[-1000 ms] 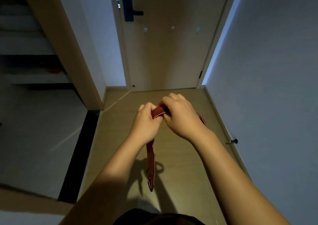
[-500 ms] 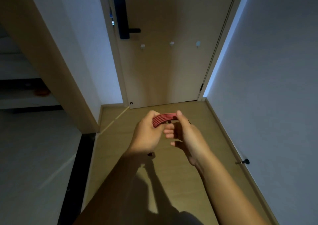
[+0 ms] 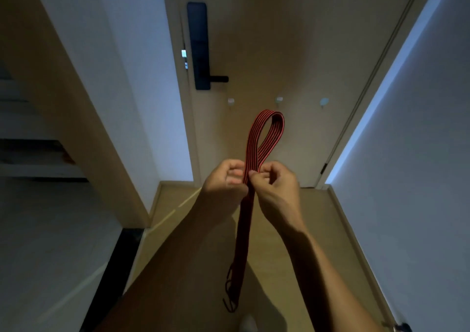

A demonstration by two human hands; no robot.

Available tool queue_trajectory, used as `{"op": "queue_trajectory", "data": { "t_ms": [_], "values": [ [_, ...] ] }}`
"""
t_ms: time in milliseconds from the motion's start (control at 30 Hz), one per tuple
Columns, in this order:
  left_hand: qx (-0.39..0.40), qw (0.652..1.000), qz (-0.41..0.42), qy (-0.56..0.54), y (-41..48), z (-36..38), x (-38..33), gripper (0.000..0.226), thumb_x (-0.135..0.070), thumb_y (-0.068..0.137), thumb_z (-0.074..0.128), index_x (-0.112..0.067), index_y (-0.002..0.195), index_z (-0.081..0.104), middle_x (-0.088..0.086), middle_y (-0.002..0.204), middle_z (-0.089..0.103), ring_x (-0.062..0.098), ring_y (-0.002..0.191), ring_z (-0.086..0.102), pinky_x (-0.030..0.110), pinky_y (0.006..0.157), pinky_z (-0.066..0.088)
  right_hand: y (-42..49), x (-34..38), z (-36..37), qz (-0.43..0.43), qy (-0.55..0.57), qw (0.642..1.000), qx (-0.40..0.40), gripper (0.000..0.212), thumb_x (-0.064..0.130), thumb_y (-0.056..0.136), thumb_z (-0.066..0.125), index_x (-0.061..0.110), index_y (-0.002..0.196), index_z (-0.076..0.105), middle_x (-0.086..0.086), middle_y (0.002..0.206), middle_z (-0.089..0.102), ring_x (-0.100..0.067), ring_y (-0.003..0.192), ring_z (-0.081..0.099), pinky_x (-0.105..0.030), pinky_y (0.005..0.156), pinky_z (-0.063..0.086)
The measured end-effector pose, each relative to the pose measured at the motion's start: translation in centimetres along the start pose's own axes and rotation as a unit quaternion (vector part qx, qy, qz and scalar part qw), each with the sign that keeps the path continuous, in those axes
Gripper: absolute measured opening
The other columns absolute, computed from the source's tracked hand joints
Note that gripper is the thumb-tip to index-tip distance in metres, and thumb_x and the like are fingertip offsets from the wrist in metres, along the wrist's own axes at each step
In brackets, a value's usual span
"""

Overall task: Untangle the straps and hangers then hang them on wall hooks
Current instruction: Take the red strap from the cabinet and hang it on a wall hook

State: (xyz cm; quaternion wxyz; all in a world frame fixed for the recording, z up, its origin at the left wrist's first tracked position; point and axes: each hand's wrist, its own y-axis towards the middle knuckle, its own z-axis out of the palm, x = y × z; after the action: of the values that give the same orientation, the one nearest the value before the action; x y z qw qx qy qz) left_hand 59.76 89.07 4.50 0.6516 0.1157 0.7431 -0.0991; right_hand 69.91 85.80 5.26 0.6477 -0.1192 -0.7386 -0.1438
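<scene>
Head view has both hands raised in front of the door, with the strap between them. It is red with dark stripes and doubled into an upright loop that stands above the knuckles. Its tails hang straight down between the forearms toward the floor, with dark loose threads at the low end.

The left hand and right hand meet at the neck of the loop, where the two runs cross. Each grip is clamped on the strap, thumb against fingertips, the other fingers curled. I read that pinch as deliberate: pinning the crossing holds the loop open and flat, so no twist can run back in. The loop is the part that would go over a peg.

Its top sits just below the middle hook in the view, though I cannot tell how far it is from the door. That hook and one on either side are bare, in a row below the dark lock handle. I judge this strap untangled and hanging as the step in hand. No hangers are in sight.

The floor is pale and wood-toned. A white wall closes the right, with bluish light along the door frame and a doorstop near and low. To the left are a wall corner, a dark threshold strip and lighter flooring beyond. The light is dim.
</scene>
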Motion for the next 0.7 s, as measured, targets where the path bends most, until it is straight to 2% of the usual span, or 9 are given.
{"op": "queue_trajectory", "data": {
  "t_ms": [133,200,300,400,467,533,600,633,700],
  "values": [
    [-0.027,0.997,0.062,-0.033,7.6,1.4,-3.6,0.017,0.000,0.088,0.054,-0.011,0.101,0.051,-0.004,0.071,0.054,-0.009,0.052,0.058,0.005,0.048,0.041,7.7,0.5,-0.9,-0.078,-0.138,0.987,-0.004,0.027,0.012,0.085,0.054,0.023,0.063,0.045,0.002,0.065,0.048,-0.013,0.058,0.044,-0.032,0.057,0.042],
    [-0.028,0.996,0.086,-0.008,11.2,2.1,-4.3,0.012,-0.010,0.089,0.057,-0.015,0.099,0.054,-0.009,0.066,0.055,-0.009,0.052,0.057,0.005,0.050,0.041,11.0,0.9,-1.5,-0.107,-0.165,0.980,0.012,0.028,0.015,0.089,0.051,0.029,0.066,0.045,0.004,0.075,0.050,-0.011,0.065,0.048,-0.032,0.064,0.046],
    [-0.010,0.993,0.112,0.027,16.0,2.5,-5.1,0.014,-0.015,0.092,0.052,-0.017,0.105,0.054,-0.008,0.072,0.055,-0.010,0.058,0.058,0.005,0.053,0.042,15.8,1.6,-2.0,-0.114,-0.105,0.987,0.045,0.025,0.020,0.091,0.051,0.037,0.072,0.050,0.005,0.081,0.052,-0.010,0.071,0.053,-0.031,0.067,0.051],
    [0.002,0.989,0.143,0.038,20.3,2.2,-6.0,0.014,-0.016,0.094,0.048,-0.029,0.092,0.051,-0.008,0.075,0.052,-0.010,0.060,0.056,0.007,0.057,0.044,20.6,2.2,-2.0,-0.122,-0.079,0.988,0.050,0.019,0.023,0.091,0.052,0.034,0.075,0.054,-0.006,0.081,0.054,-0.023,0.070,0.053,-0.039,0.065,0.049],
    [0.007,0.989,0.144,0.020,23.3,1.8,-6.6,0.017,-0.012,0.095,0.046,-0.027,0.089,0.052,-0.008,0.073,0.056,-0.010,0.061,0.058,0.007,0.058,0.045,23.7,2.4,-1.7,-0.123,-0.071,0.989,0.049,0.015,0.025,0.091,0.051,0.029,0.077,0.054,-0.014,0.086,0.056,-0.034,0.073,0.054,-0.044,0.064,0.050],
    [0.009,0.990,0.141,0.012,26.5,1.1,-7.2,0.020,-0.009,0.096,0.043,-0.024,0.087,0.053,-0.006,0.075,0.057,-0.011,0.062,0.059,0.005,0.056,0.044,26.9,2.5,-1.0,-0.126,-0.060,0.989,0.056,0.013,0.025,0.091,0.051,0.021,0.079,0.054,-0.017,0.085,0.054,-0.035,0.072,0.052,-0.038,0.062,0.051],
    [0.005,0.989,0.144,0.026,29.7,0.3,-7.8,0.025,-0.009,0.097,0.039,-0.025,0.084,0.053,-0.006,0.078,0.056,-0.010,0.063,0.058,0.004,0.056,0.043,30.0,2.8,0.0,-0.129,-0.045,0.989,0.058,0.013,0.021,0.091,0.051,0.014,0.080,0.053,-0.011,0.078,0.050,-0.020,0.064,0.047,-0.019,0.054,0.045],
    [0.002,0.989,0.146,0.032,31.3,-0.1,-8.1,0.026,-0.008,0.097,0.038,-0.025,0.083,0.053,-0.004,0.079,0.057,-0.005,0.067,0.058,0.006,0.057,0.044,31.6,3.0,0.5,-0.132,-0.036,0.989,0.056,0.013,0.020,0.091,0.051,0.013,0.080,0.053,-0.008,0.076,0.050,-0.012,0.062,0.046,-0.014,0.051,0.041],
    [-0.006,0.990,0.140,0.035,34.6,-1.3,-8.5,0.027,-0.006,0.096,0.037,-0.024,0.083,0.053,-0.001,0.080,0.057,0.010,0.074,0.057,0.017,0.063,0.047,34.7,3.7,1.6,-0.152,-0.029,0.987,0.045,0.016,0.019,0.093,0.049,0.016,0.078,0.054,-0.004,0.074,0.053,-0.005,0.059,0.047,-0.014,0.052,0.041]
  ]
}}
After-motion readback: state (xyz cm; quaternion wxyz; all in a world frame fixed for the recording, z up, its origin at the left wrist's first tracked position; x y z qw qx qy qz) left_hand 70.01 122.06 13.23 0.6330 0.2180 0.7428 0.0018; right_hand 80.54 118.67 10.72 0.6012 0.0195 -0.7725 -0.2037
